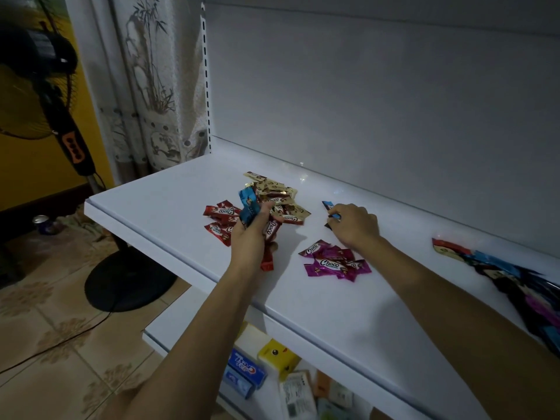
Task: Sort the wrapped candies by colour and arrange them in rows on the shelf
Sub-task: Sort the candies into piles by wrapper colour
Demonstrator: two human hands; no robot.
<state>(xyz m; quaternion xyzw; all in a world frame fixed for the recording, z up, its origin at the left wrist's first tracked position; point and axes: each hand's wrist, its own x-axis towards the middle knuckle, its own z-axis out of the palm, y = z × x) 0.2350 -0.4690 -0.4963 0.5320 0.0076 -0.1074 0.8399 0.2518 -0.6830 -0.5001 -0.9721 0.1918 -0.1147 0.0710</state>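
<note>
L hand [253,228] grips a mixed bunch [248,207] (blue + red wrappers) just above shelf [169,189]; R hand [354,224] pinches one blue candy [328,206] lying on shelf. Risk: overfull L grip could shed pcs into wrong pile. Counts: magenta candies [336,262] approx 4, red candies [219,212] approx 3 loose, gold candies [274,189] overlap, uncountable.

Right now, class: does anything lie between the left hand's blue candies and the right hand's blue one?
Yes: gold candies lie on the shelf between the left hand, holding blue candies, and the blue candy the right hand pinches.
</note>
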